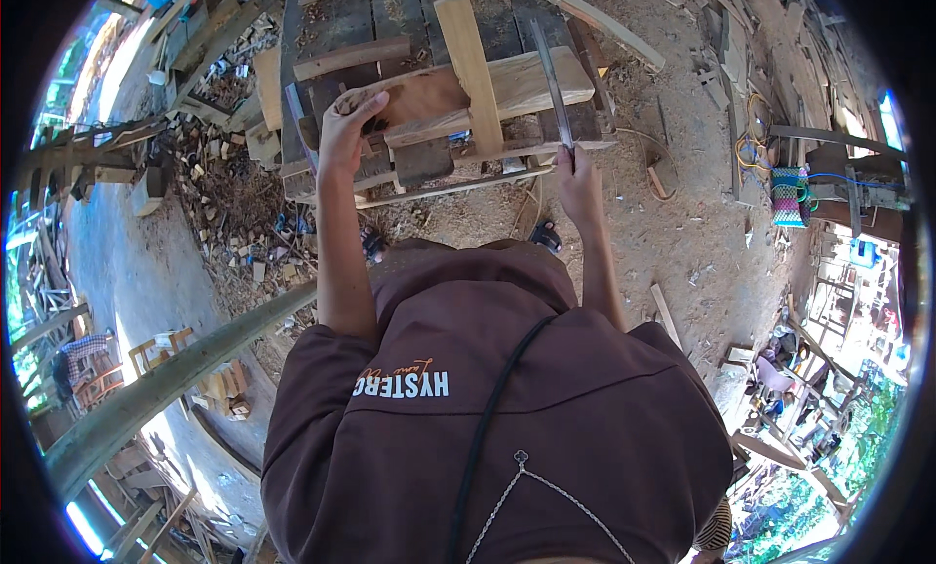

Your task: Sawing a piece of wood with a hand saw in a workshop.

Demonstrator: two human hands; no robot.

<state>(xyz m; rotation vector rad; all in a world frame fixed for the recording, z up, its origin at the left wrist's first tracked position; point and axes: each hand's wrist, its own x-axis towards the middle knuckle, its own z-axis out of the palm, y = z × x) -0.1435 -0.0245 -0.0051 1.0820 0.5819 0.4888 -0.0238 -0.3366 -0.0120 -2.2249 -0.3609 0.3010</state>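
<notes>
My left hand is at the left end of a thick wooden piece, with the thumb over its brown, hollowed-looking face. The fingers curl around that end and are partly hidden. A pale wooden slat lies crosswise over the piece. In my right hand is the lower end of a long, narrow metal tool, file-like in shape. Its shaft points away from me and passes in front of the piece's right end. My fingers wrap around the grip and hide it.
The piece rests on a dark plank workbench strewn with shavings and a loose wood strip. Offcuts litter the ground at left. A slanting pole crosses the lower left. A woven basket stands at right.
</notes>
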